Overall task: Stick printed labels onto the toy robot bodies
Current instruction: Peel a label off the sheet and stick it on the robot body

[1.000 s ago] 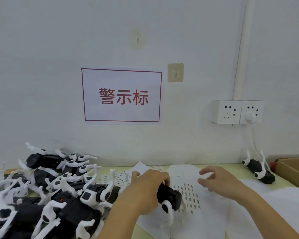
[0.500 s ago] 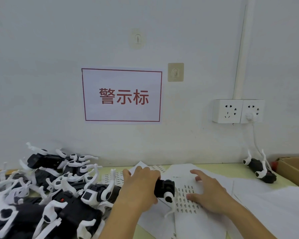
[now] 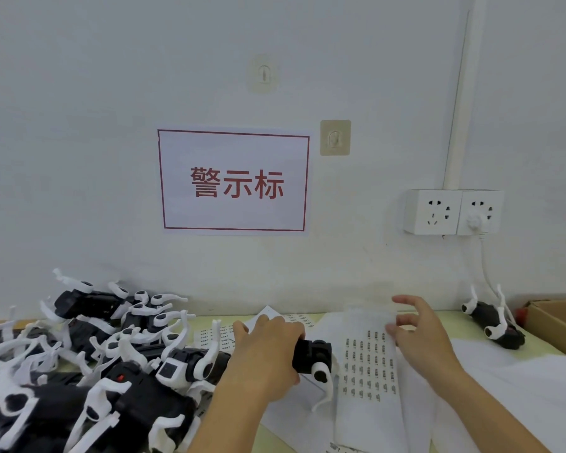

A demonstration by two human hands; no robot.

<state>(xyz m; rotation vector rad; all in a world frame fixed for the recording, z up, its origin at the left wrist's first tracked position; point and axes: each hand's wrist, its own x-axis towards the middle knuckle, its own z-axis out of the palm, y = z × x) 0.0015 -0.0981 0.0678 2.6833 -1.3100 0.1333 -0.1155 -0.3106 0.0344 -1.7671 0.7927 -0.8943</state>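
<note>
A black toy robot (image 3: 312, 354) is gripped low in the centre of the frame by the left hand (image 3: 268, 351), fingers curled round it. Just to its right, the label sheet (image 3: 368, 367) is touched by the right hand (image 3: 419, 335), fingers loosely spread. More robots (image 3: 79, 354) are heaped at lower left.

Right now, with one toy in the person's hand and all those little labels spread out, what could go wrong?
The label sheet lies loose among overlapping papers, so it may slide as the right hand picks at a label. The toy robot gripped by the left hand has a thin white leg hanging over the sheet, which might snag or crease it. The pile of toys is tangled and could spill onto the papers.
</note>
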